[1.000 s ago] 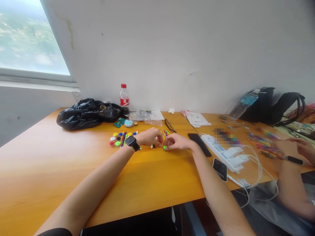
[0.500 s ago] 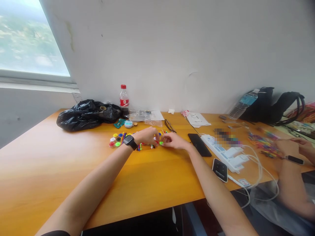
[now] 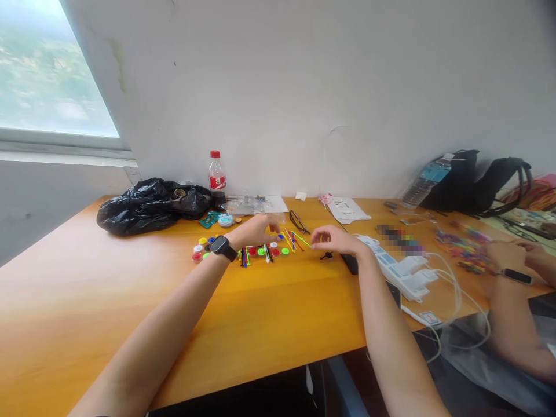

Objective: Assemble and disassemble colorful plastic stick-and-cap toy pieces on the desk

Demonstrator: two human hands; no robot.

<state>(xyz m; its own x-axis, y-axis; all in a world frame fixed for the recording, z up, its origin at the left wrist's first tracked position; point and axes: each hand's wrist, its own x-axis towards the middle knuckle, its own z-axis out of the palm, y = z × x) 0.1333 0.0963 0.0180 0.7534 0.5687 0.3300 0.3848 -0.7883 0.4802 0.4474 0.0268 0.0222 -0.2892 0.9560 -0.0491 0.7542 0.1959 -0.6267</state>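
Note:
My left hand [image 3: 255, 230], with a black watch [image 3: 223, 248] on its wrist, hovers over a scatter of small coloured discs [image 3: 273, 252] and thin coloured sticks [image 3: 294, 239] on the orange table [image 3: 269, 313]. Its fingers are pinched together, and what they hold is too small to make out. My right hand [image 3: 337, 240] is lifted just right of the sticks, fingers loosely curled and apart, with nothing in them. A small black piece [image 3: 326, 255] lies on the table right under it. More discs [image 3: 200, 249] lie left of the watch.
A black plastic bag [image 3: 150, 204], a red-capped bottle [image 3: 216, 175] and clear packets stand at the back. A black phone and a white power strip [image 3: 402, 267] with cables lie to the right. Another person's hands [image 3: 506, 255] work at coloured pieces at far right, near black bags [image 3: 473, 182].
My right hand let go of the green disc, which now lies on the table, and moved right. My left hand lifted and shifted back a little. The view panned slightly.

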